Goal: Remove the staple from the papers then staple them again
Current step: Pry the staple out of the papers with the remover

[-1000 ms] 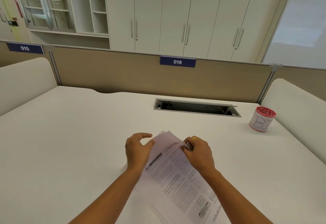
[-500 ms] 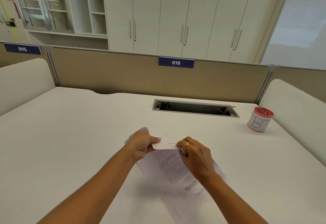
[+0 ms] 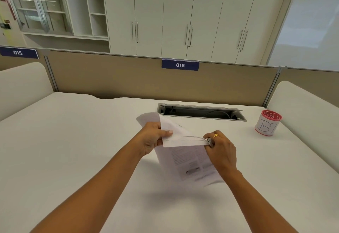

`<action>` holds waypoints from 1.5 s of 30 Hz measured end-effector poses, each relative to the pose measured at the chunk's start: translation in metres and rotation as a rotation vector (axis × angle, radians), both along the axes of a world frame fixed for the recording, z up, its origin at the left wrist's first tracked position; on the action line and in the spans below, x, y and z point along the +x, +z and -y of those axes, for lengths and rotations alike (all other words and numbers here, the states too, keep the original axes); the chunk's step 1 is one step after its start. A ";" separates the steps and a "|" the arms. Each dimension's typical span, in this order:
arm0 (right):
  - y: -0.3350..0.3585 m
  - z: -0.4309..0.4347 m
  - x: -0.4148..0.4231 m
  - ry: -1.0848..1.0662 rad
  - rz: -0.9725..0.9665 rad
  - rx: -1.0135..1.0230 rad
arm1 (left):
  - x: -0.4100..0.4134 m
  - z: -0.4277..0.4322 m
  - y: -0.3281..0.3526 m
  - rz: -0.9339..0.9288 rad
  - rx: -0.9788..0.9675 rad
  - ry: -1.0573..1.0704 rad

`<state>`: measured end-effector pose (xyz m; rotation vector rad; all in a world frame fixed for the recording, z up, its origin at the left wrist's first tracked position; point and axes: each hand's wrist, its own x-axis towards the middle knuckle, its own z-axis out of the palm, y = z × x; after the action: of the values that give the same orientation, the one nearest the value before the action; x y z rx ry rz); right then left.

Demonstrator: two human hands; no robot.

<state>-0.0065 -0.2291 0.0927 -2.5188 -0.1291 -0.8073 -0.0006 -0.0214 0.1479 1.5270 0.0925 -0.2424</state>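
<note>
A stapled set of printed papers is held tilted above the white desk, with its top sheets folded back toward me. My left hand pinches the folded sheets at their left end. My right hand, wearing a gold ring, is closed at the papers' right corner around a small grey staple remover. The tool's tip touches that corner. The staple itself is too small to make out.
A red-and-white cup marked with letters stands at the far right of the desk. An open cable slot lies just beyond the papers. A tan partition closes the desk's back edge, with padded side panels left and right.
The papers went from lying flat on the desk to being lifted and tilted. The top sheets were folded back, and both hands moved farther from me with them.
</note>
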 end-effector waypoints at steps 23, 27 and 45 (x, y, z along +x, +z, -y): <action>-0.063 0.016 -0.028 0.277 -0.353 -0.264 | -0.028 -0.014 -0.101 -0.312 -0.087 0.075; -0.060 0.013 -0.027 0.253 -0.549 -0.187 | -0.032 -0.014 -0.111 -0.334 -0.100 0.107; -0.045 -0.012 -0.022 0.250 -1.071 0.641 | -0.046 -0.006 -0.120 -0.387 -0.075 0.046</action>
<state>-0.0289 -0.2169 0.0481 -1.9359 0.1545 0.5675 -0.0464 -0.0151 0.0279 1.3863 0.4202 -0.4974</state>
